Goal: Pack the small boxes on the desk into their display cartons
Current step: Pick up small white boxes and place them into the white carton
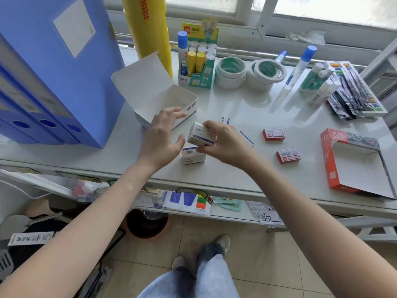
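White box (201,134) in right hand (225,145).

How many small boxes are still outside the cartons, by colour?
White and blue boxes: 4 — one held in the right hand at, one below it, two partly hidden behind the hand.
Red boxes: 2.
Total: 6

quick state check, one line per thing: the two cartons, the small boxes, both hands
white carton: lid open, looks empty
red carton: open, empty
held white box: closed, lifted off desk
white box: closed, on desk below it
red boxes: closed, loose on desk
left hand: open, holding nothing
right hand: grip on held white box
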